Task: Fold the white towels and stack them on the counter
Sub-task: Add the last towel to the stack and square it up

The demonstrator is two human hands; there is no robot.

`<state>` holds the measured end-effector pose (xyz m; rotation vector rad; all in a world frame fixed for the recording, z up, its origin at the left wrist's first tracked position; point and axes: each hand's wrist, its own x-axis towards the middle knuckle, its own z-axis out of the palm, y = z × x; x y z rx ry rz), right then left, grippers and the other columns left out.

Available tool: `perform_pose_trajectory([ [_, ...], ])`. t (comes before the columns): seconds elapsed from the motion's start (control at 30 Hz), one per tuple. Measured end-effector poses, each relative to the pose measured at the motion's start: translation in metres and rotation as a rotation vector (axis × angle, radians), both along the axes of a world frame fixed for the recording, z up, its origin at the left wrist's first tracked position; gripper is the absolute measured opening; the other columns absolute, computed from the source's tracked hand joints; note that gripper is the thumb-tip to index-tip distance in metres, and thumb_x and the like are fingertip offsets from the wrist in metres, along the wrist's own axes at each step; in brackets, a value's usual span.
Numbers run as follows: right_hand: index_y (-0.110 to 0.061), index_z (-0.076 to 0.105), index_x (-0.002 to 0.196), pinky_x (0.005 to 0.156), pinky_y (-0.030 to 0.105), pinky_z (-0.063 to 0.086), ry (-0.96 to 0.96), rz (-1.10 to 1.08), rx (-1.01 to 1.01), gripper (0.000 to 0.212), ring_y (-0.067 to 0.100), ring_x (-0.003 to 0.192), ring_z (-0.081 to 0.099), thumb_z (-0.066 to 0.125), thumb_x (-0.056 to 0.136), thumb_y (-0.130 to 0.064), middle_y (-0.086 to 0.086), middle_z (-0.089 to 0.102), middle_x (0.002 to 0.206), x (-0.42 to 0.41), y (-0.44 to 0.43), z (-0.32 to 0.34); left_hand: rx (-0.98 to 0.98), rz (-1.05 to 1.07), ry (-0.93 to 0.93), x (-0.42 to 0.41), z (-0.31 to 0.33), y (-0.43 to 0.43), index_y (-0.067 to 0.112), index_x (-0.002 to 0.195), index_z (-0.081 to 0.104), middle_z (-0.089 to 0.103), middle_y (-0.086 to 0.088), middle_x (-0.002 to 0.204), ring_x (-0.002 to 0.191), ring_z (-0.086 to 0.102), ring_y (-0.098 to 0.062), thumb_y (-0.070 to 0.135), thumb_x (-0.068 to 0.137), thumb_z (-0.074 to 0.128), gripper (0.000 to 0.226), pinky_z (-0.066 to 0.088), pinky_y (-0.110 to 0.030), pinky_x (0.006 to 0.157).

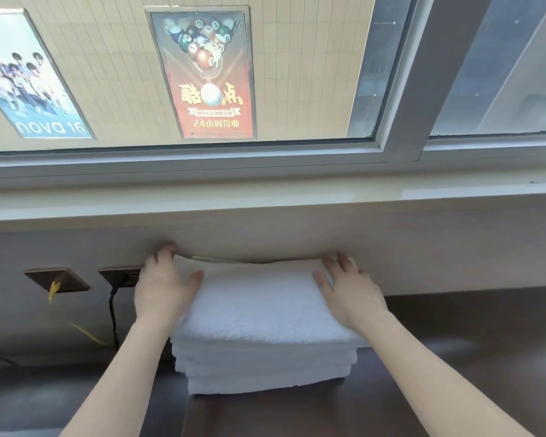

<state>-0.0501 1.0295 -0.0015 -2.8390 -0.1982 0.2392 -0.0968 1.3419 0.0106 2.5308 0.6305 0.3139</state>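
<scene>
Several towels (259,310), one "nova 16" poster (35,80)

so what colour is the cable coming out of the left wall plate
The cable is yellow; the head view shows it best.

From where I stand, only the arms and hands show. The left hand (163,287), left of the frame's centre, and the right hand (347,288), right of centre, are both bare, with slender fingers and narrow wrists. The left forearm (123,367) runs to the lower left of the frame and the right forearm (423,367) to the lower right; both are slim, smooth and uncovered along all that shows (any sleeve would lie beyond the bottom edge). The nails on the right hand look short, though they are too blurred to be sure.
</scene>
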Motion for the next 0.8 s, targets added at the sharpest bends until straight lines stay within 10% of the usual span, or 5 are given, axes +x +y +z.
perform_pose_trajectory([
  [0.1,-0.027,0.029,0.151,0.101,0.044,0.04,-0.064,0.004,0.009,0.056,0.039,0.13,0.04,0.023,0.102,-0.055,0.004,0.016,0.163,0.001,-0.001,0.0,0.376,-0.104,-0.161,0.002,0.011,-0.03,0.013,0.129,0.054,0.061,-0.008,0.121,0.115,0.053,-0.033,0.037,0.086,0.07,0.052,0.041,-0.047,0.094],
  [0.3,-0.008,0.055,0.127,0.086,0.041,0.044,-0.283,0.029,0.063,0.053,0.039,0.101,0.056,0.016,0.102,-0.036,0.017,0.042,0.147,0.01,-0.001,-0.005,0.219,-0.616,-0.105,0.005,-0.01,-0.115,0.031,0.12,0.065,0.063,0.007,0.127,0.12,0.054,-0.019,0.057,0.094,0.035,0.048,0.032,-0.032,0.1],
  [0.47,-0.011,0.047,0.136,0.087,0.041,0.043,-0.246,-0.005,0.172,0.038,0.039,0.1,0.056,0.035,0.105,-0.028,0.013,0.037,0.148,0.011,-0.01,-0.012,0.309,-0.671,0.141,0.002,-0.031,-0.142,0.04,0.149,0.035,0.031,0.006,0.16,0.149,0.023,-0.015,0.066,0.091,0.008,0.069,0.014,-0.034,0.12],
  [0.8,-0.025,0.024,0.142,0.079,0.043,0.043,-0.031,-0.187,0.3,0.048,0.041,0.102,0.059,0.039,0.102,-0.045,0.013,0.048,0.123,-0.014,-0.019,-0.002,0.297,-0.7,0.179,0.01,-0.023,-0.178,0.039,0.156,0.02,0.02,0.01,0.164,0.152,0.013,-0.014,0.067,0.089,0.0,0.075,0.008,-0.034,0.12],
])
